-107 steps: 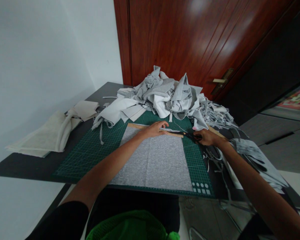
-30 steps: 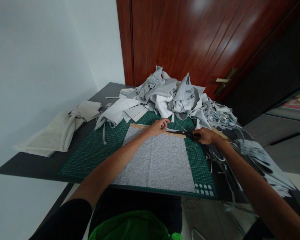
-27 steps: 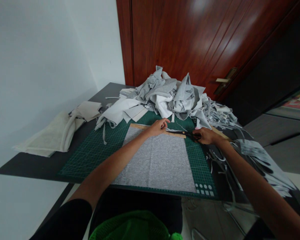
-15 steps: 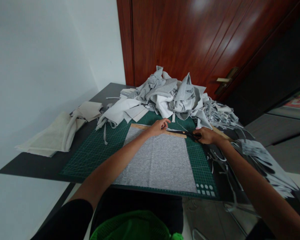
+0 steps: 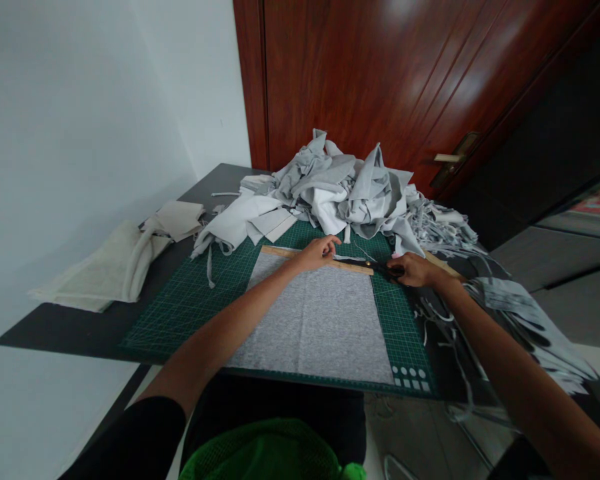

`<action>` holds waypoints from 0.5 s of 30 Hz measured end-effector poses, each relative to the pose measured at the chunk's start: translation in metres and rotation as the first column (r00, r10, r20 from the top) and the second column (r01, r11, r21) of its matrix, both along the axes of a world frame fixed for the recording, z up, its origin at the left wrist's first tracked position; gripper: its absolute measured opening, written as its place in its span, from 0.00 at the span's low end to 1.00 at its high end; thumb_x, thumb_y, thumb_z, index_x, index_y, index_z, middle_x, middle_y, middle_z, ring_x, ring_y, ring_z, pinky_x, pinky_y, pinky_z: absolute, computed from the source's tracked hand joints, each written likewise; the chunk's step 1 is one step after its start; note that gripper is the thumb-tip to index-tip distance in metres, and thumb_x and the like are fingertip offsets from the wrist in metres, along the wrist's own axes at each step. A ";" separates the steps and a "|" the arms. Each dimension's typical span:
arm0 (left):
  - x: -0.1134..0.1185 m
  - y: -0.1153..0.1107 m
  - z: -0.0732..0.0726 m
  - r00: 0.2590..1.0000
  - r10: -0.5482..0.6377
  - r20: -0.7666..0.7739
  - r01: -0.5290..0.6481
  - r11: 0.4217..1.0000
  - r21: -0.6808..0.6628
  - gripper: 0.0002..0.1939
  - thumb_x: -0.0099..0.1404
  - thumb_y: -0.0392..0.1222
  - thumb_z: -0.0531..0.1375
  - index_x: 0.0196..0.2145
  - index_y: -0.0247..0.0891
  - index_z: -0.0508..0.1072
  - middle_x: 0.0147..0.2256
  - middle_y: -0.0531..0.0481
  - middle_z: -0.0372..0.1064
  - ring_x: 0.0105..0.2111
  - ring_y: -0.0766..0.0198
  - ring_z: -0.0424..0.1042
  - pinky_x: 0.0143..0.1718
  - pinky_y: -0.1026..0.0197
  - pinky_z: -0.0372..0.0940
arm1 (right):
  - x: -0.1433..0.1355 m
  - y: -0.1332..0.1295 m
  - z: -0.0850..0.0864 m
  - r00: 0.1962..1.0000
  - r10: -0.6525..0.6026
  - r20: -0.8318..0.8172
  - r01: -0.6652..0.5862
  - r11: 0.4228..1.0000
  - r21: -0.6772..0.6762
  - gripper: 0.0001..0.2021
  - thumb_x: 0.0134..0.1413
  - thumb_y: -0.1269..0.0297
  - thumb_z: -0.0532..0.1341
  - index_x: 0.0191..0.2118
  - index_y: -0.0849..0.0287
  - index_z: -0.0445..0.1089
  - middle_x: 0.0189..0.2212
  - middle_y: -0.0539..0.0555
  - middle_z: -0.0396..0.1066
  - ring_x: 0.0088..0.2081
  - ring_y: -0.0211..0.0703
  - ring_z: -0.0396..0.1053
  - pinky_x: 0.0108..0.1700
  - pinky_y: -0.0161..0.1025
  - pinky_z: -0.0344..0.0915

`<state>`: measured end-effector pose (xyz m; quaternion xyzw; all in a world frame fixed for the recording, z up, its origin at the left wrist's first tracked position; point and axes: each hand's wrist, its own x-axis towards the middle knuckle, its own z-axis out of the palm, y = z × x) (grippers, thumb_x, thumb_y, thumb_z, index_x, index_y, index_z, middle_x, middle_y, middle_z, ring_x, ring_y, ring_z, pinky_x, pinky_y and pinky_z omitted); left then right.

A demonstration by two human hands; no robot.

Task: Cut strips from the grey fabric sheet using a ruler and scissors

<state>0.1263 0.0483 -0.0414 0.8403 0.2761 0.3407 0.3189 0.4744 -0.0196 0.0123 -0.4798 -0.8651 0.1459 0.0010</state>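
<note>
Grey fabric (image 5: 315, 320) lies flat on a green cutting mat (image 5: 190, 300), with a wooden ruler (image 5: 353, 267) across its far edge. My left hand (image 5: 317, 253) rests on the ruler with its fingers curled, holding it down; the fingertips are partly hidden. In my right hand (image 5: 414, 269) is a pair of black scissors (image 5: 380, 267), fingers wrapped round the handles. Its blades point left along the ruler's far edge, toward my left hand. Just beyond the blades shows a narrow pale fabric strip (image 5: 349, 258).
Crumpled grey and white cloth (image 5: 325, 187) is heaped at the back, with shredded scraps (image 5: 445, 230) to its right. Folded cream fabric (image 5: 105, 273) lies at the left. Grey strips (image 5: 535, 327) spread under my right forearm. A brown door (image 5: 380, 80) stands behind the table.
The narrow pale strip beyond the scissor blades now shows more clearly, reaching farther right along the ruler. Both hands stay in nearly the same place.
</note>
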 end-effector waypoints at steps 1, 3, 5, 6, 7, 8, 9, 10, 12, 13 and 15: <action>0.000 0.000 0.000 1.000 0.002 0.000 -0.002 1.000 -0.002 0.23 0.61 0.25 0.58 0.53 0.36 0.71 0.35 0.54 0.72 0.29 0.69 0.65 0.35 0.64 0.61 | -0.001 -0.001 0.001 1.000 -0.002 0.007 0.002 1.000 0.002 0.06 0.46 0.61 0.64 0.27 0.54 0.66 0.24 0.50 0.71 0.26 0.42 0.66 0.32 0.39 0.56; 0.000 0.000 -0.001 1.000 0.003 0.002 -0.003 1.000 -0.006 0.23 0.61 0.25 0.58 0.53 0.36 0.71 0.36 0.54 0.72 0.30 0.69 0.66 0.35 0.64 0.61 | -0.002 -0.002 0.003 1.000 -0.004 0.019 0.004 1.000 0.006 0.06 0.46 0.61 0.63 0.27 0.54 0.66 0.24 0.51 0.71 0.26 0.43 0.66 0.32 0.39 0.56; 0.001 0.001 -0.001 1.000 0.004 0.005 -0.003 1.000 -0.007 0.23 0.61 0.25 0.58 0.53 0.36 0.71 0.36 0.54 0.72 0.30 0.69 0.66 0.35 0.64 0.61 | -0.004 -0.003 0.004 1.000 -0.004 0.025 0.004 1.000 0.004 0.06 0.47 0.61 0.63 0.27 0.54 0.66 0.24 0.51 0.71 0.27 0.43 0.66 0.32 0.38 0.56; 0.001 0.001 -0.001 1.000 0.004 0.006 -0.004 1.000 -0.008 0.23 0.61 0.25 0.58 0.53 0.36 0.71 0.36 0.54 0.72 0.29 0.69 0.66 0.35 0.65 0.61 | -0.005 -0.003 0.005 1.000 -0.003 0.027 0.003 1.000 0.000 0.06 0.47 0.61 0.63 0.27 0.54 0.65 0.24 0.51 0.71 0.27 0.43 0.66 0.32 0.38 0.56; 0.001 0.001 -0.001 1.000 0.004 0.006 -0.004 1.000 -0.009 0.23 0.62 0.25 0.58 0.53 0.36 0.71 0.36 0.54 0.72 0.29 0.70 0.66 0.34 0.65 0.61 | -0.006 -0.003 0.005 1.000 -0.003 0.028 0.003 1.000 -0.004 0.06 0.47 0.61 0.63 0.27 0.54 0.65 0.23 0.50 0.70 0.27 0.43 0.66 0.32 0.38 0.55; 0.000 0.001 -0.001 1.000 0.003 0.004 -0.003 1.000 -0.009 0.22 0.62 0.25 0.59 0.53 0.36 0.71 0.36 0.54 0.73 0.29 0.70 0.66 0.34 0.65 0.61 | -0.007 -0.003 0.005 1.000 -0.002 0.029 0.002 1.000 -0.006 0.06 0.47 0.61 0.63 0.27 0.53 0.64 0.23 0.50 0.70 0.27 0.42 0.65 0.31 0.38 0.55; 0.000 0.001 -0.001 1.000 0.001 0.003 -0.001 1.000 -0.007 0.22 0.62 0.25 0.59 0.53 0.36 0.71 0.36 0.53 0.73 0.29 0.70 0.66 0.34 0.65 0.61 | -0.008 -0.003 0.005 1.000 -0.002 0.028 0.002 1.000 -0.006 0.06 0.46 0.62 0.63 0.27 0.53 0.64 0.23 0.50 0.69 0.27 0.42 0.65 0.31 0.38 0.55; 0.000 0.001 0.000 1.000 0.000 0.001 0.000 1.000 -0.005 0.23 0.62 0.25 0.59 0.54 0.36 0.71 0.37 0.53 0.73 0.29 0.69 0.66 0.34 0.65 0.61 | -0.008 -0.003 0.005 1.000 -0.003 0.026 0.003 1.000 -0.006 0.06 0.46 0.62 0.63 0.27 0.54 0.64 0.23 0.50 0.69 0.27 0.42 0.65 0.31 0.38 0.54; 0.000 0.001 0.000 1.000 0.001 -0.002 -0.001 1.000 0.000 0.23 0.61 0.25 0.59 0.53 0.36 0.72 0.37 0.53 0.74 0.30 0.69 0.67 0.35 0.65 0.61 | -0.009 -0.001 0.004 1.000 -0.005 0.020 0.005 1.000 -0.007 0.06 0.45 0.63 0.63 0.27 0.54 0.64 0.23 0.50 0.70 0.27 0.43 0.65 0.31 0.38 0.54; 0.000 0.001 0.000 1.000 0.003 -0.001 -0.003 1.000 0.001 0.23 0.61 0.25 0.59 0.53 0.36 0.72 0.37 0.53 0.74 0.30 0.69 0.67 0.35 0.65 0.61 | -0.010 -0.001 0.004 1.000 -0.006 0.018 0.006 1.000 -0.010 0.06 0.45 0.63 0.63 0.27 0.54 0.64 0.23 0.50 0.70 0.27 0.43 0.65 0.31 0.38 0.54; -0.001 0.001 0.001 1.000 0.008 0.003 -0.008 1.000 -0.003 0.23 0.61 0.25 0.59 0.53 0.36 0.72 0.37 0.53 0.74 0.31 0.69 0.67 0.35 0.65 0.62 | -0.011 0.000 0.003 1.000 -0.008 0.020 0.008 1.000 -0.013 0.07 0.45 0.62 0.63 0.27 0.54 0.64 0.23 0.50 0.69 0.27 0.43 0.65 0.31 0.38 0.54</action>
